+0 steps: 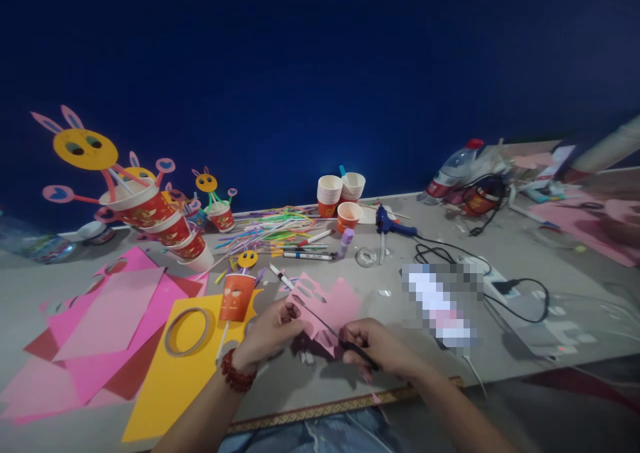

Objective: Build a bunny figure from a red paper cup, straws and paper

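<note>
A pink sheet of paper (345, 306) with cut-out gaps is pinched at its left edge by my left hand (273, 330), which wears a red bead bracelet. My right hand (375, 346) grips the dark handles of a pair of scissors (357, 353). Their blades lie along the pink sheet, pointing up and left toward my left fingers. A thin pink scrap hangs below my right hand near the table edge. Close to my left hand stands an orange paper cup (237, 298) with a yellow smiley head, on the yellow sheet (165, 380).
A tape roll (188, 332) lies on the yellow sheet. Pink sheets (110, 320) spread at left, below stacked cup figures (145, 206). Drinking straws (280, 230), paper cups (330, 193), and a blue glue gun (393, 223) with its cord are behind. A blurred person's arm (610, 140) is at right.
</note>
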`<state>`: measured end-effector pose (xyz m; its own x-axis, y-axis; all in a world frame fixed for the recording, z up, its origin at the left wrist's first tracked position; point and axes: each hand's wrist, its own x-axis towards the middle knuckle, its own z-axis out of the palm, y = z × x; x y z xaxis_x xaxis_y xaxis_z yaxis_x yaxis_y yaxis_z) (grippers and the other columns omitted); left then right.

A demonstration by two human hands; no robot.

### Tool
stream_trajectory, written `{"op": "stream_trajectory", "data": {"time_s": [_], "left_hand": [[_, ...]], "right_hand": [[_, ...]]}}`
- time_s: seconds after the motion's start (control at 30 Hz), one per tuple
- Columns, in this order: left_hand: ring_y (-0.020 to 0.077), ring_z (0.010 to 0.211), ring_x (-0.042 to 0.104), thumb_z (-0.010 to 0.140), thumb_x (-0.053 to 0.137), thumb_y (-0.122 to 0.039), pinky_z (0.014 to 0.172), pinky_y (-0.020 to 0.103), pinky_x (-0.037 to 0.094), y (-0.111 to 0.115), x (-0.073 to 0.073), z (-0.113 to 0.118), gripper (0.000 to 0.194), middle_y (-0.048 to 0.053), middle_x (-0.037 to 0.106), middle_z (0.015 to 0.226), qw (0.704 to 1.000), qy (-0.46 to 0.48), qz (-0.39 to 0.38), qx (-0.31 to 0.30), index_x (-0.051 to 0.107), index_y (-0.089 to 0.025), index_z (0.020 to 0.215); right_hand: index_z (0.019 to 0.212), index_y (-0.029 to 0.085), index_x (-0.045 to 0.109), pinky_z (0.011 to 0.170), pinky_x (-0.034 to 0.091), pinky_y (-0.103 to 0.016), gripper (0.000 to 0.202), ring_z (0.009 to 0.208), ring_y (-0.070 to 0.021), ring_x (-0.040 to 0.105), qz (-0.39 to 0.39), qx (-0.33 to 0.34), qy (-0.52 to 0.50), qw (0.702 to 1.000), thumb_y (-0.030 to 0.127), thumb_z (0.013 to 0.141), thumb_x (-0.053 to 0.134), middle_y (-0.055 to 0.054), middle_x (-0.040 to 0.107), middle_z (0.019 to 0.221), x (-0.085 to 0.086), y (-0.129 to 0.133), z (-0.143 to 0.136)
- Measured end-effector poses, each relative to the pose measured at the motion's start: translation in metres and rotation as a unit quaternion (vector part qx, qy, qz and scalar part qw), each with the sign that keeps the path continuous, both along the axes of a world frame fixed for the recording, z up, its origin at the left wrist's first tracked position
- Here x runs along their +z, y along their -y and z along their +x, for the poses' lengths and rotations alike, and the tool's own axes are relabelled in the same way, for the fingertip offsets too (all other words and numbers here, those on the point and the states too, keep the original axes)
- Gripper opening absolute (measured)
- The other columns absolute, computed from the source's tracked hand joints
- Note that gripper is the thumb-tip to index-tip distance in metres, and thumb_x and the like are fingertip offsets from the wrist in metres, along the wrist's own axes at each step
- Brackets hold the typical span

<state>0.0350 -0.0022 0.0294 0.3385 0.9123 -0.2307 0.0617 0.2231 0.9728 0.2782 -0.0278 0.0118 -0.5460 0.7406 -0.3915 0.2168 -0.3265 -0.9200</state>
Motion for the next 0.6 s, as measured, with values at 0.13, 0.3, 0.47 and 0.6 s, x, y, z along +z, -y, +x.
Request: {"op": "stream_trajectory", "data": {"time_s": [0.13,0.3,0.47,0.6], "left_hand": [[0.0122,0.063,0.050,0.067,0.076,-0.031,0.061,0.025,0.040,-0.003,-0.010,0.002,0.023,-0.003,0.056,0.065,1.000,-0.005,-0.009,0.025,0.058,-0.017,0.069],[0.0132,0.063,0.052,0.070,0.072,-0.032,0.060,0.025,0.041,-0.003,-0.018,0.003,0.020,-0.004,0.057,0.066,0.995,-0.032,0.011,0.099,0.059,-0.017,0.073],[0.0151,0.071,0.056,0.075,0.072,-0.036,0.069,0.028,0.045,0.001,-0.012,0.004,0.025,-0.001,0.060,0.074,0.991,0.003,0.040,0.131,0.061,-0.016,0.084],[0.0175,0.078,0.058,0.084,0.067,-0.038,0.073,0.030,0.046,0.005,-0.006,0.006,0.024,0.004,0.063,0.084,0.989,0.050,0.074,0.116,0.059,-0.016,0.089]], "right_hand": [[0.058,0.022,0.034,0.045,0.025,-0.021,0.054,0.046,-0.0094,0.038,0.114,-0.017,0.119,0.986,0.058,0.073,0.072,0.009,0.035,0.049,-0.001,-0.008,0.005],[0.067,0.021,0.049,0.052,0.024,-0.024,0.033,0.057,-0.0132,0.043,0.242,-0.036,0.294,0.924,0.045,0.079,0.069,0.005,0.050,0.060,0.005,-0.011,0.009],[0.075,0.022,0.053,0.053,0.021,-0.025,0.016,0.057,-0.0140,0.049,0.276,-0.046,0.375,0.884,0.034,0.082,0.062,0.002,0.059,0.063,0.013,-0.013,0.016],[0.074,0.022,0.051,0.054,0.026,-0.025,0.019,0.057,-0.0143,0.048,0.274,-0.121,0.306,0.904,0.034,0.080,0.064,0.002,0.056,0.063,0.020,-0.014,0.015]]}}
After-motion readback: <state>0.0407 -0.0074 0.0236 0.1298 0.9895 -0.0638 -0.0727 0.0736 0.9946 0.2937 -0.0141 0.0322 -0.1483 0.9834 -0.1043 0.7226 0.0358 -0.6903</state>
